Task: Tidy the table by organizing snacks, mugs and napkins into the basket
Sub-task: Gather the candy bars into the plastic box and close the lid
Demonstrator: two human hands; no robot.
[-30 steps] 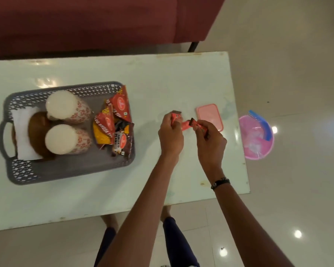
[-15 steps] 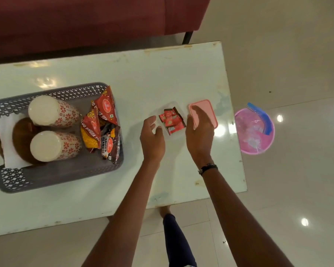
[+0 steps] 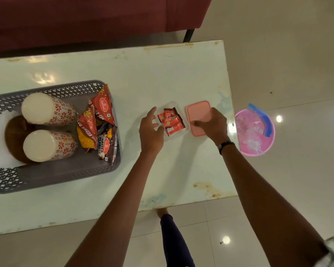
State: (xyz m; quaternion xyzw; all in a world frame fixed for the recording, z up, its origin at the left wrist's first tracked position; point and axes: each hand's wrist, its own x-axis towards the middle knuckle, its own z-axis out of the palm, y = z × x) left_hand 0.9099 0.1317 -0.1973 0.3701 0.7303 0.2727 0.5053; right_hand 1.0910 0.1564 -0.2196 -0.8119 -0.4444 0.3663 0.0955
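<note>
With our right hand (image 3: 213,124) spread flat on the pink lid (image 3: 198,114) just right of the clear box (image 3: 175,122) of red packets, left hand (image 3: 150,132) open and empty beside it, we should pinch the lid's edge and seat it squarely before the basket (image 3: 69,170).

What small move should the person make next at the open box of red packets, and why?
Probably lift the pink lid under the right hand onto the clear box: red packets sit inside it uncovered, and the left hand steadies its edge.

Pale glossy table (image 3: 152,74) had worn, stained edges. On it sat a grey basket (image 3: 69,172), a clear tub (image 3: 183,134) and a pink lid (image 3: 198,114).
</note>
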